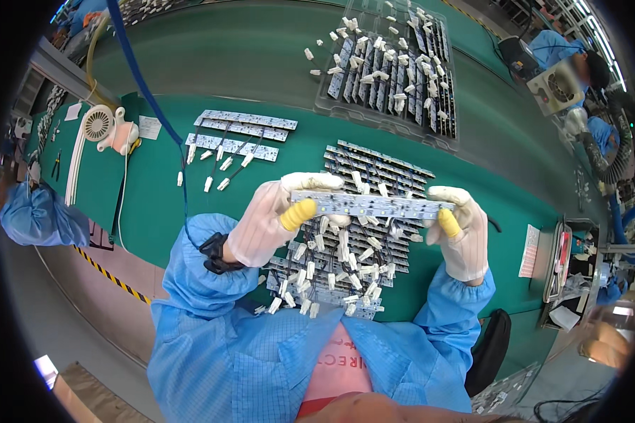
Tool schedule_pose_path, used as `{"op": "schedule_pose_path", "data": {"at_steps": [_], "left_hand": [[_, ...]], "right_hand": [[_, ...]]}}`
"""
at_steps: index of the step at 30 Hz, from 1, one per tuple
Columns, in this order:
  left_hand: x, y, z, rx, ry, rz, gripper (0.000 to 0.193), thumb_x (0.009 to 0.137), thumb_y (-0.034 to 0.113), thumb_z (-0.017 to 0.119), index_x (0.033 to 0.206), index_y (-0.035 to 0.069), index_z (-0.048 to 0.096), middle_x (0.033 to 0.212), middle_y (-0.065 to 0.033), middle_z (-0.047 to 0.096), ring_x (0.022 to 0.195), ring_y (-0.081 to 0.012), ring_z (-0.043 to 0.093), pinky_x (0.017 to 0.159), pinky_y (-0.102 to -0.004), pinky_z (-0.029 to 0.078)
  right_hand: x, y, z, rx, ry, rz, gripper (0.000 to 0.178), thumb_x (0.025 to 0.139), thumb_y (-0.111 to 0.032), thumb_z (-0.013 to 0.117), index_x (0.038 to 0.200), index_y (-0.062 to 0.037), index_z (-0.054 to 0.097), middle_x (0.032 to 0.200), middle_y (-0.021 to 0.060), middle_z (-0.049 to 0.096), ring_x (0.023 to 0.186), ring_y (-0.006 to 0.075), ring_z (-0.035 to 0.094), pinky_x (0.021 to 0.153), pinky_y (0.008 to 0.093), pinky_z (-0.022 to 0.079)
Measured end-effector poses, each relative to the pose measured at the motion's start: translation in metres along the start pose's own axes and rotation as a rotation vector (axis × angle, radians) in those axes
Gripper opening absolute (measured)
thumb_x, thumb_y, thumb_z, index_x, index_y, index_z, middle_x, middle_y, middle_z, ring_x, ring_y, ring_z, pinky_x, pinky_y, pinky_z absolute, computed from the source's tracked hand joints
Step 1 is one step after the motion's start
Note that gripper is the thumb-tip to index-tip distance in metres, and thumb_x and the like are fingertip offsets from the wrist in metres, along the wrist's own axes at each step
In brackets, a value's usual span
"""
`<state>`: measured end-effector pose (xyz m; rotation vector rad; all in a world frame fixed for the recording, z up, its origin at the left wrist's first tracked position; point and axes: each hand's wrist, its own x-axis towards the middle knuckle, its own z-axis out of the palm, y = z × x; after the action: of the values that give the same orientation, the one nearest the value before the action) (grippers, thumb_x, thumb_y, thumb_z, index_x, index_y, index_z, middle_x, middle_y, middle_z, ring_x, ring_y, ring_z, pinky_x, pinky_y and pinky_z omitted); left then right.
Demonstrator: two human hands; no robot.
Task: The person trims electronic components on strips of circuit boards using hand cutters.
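Between my two gloved hands I hold up a long, narrow LED circuit board, pale with small parts along its face. My left hand pinches one end, its yellow-covered thumb on the near side. At the other end, my right hand grips with a yellow-covered thumb too. Under the held board, rows of similar boards lie on the green table, with white connectors on short dark wires. The board hides part of these rows. To the left, three more boards with wired connectors lie apart.
A clear plastic tray full of boards and connectors stands at the far side. A small fan is on the left. A blue coiled cord hangs down to my left wrist strap. Co-workers sit left and far right.
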<state>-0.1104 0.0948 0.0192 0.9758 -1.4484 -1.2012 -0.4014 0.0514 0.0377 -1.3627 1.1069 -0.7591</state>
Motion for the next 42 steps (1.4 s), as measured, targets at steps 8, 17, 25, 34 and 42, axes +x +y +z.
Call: {"op": "schedule_pose_path", "data": {"at_steps": [8, 17, 25, 34, 42], "left_hand": [[-0.010, -0.022, -0.006, -0.022, 0.112, 0.022, 0.053, 0.077, 0.032, 0.075, 0.111, -0.004, 0.056, 0.108, -0.0150, 0.062, 0.098, -0.0219, 0.061, 0.088, -0.0325, 0.048], [0.003, -0.028, -0.020, 0.227, 0.134, 0.375, 0.043, 0.079, 0.033, 0.072, 0.105, 0.001, 0.061, 0.093, -0.0157, 0.066, 0.089, -0.0250, 0.063, 0.094, -0.0447, 0.042], [0.006, -0.023, -0.019, 0.246, 0.191, 0.284, 0.053, 0.079, 0.047, 0.066, 0.097, -0.002, 0.066, 0.092, -0.0127, 0.068, 0.092, -0.0242, 0.061, 0.094, -0.0426, 0.043], [0.000, -0.027, -0.013, 0.025, 0.282, 0.137, 0.046, 0.083, 0.025, 0.069, 0.115, -0.006, 0.057, 0.106, -0.0155, 0.063, 0.098, -0.0206, 0.060, 0.087, -0.0314, 0.047], [0.008, -0.021, -0.018, 0.417, 0.229, 0.037, 0.053, 0.087, 0.043, 0.061, 0.115, -0.002, 0.059, 0.100, -0.0127, 0.066, 0.091, -0.0162, 0.062, 0.082, -0.0271, 0.047]], "right_hand": [[-0.002, 0.002, 0.005, 0.155, 0.079, -0.054, 0.035, 0.089, -0.026, 0.062, 0.109, 0.0011, 0.054, 0.071, 0.0050, 0.058, 0.047, 0.0057, 0.046, 0.043, 0.0174, 0.035], [-0.010, -0.003, 0.004, 0.198, 0.106, -0.153, 0.044, 0.087, -0.030, 0.065, 0.112, 0.0030, 0.052, 0.076, 0.0084, 0.059, 0.055, 0.0080, 0.051, 0.045, 0.0184, 0.037], [-0.016, -0.006, 0.000, 0.242, 0.004, -0.110, 0.049, 0.086, -0.034, 0.067, 0.113, 0.0044, 0.051, 0.079, 0.0095, 0.061, 0.059, 0.0080, 0.054, 0.050, 0.0163, 0.039], [-0.021, -0.017, -0.002, 0.077, -0.073, -0.126, 0.031, 0.088, -0.011, 0.058, 0.117, -0.0021, 0.052, 0.084, 0.0085, 0.062, 0.059, 0.0087, 0.054, 0.047, 0.0202, 0.040], [-0.021, -0.010, 0.002, 0.276, -0.099, -0.181, 0.055, 0.086, -0.042, 0.064, 0.115, 0.0033, 0.051, 0.082, 0.0120, 0.065, 0.048, 0.0055, 0.052, 0.045, 0.0166, 0.039]]}}
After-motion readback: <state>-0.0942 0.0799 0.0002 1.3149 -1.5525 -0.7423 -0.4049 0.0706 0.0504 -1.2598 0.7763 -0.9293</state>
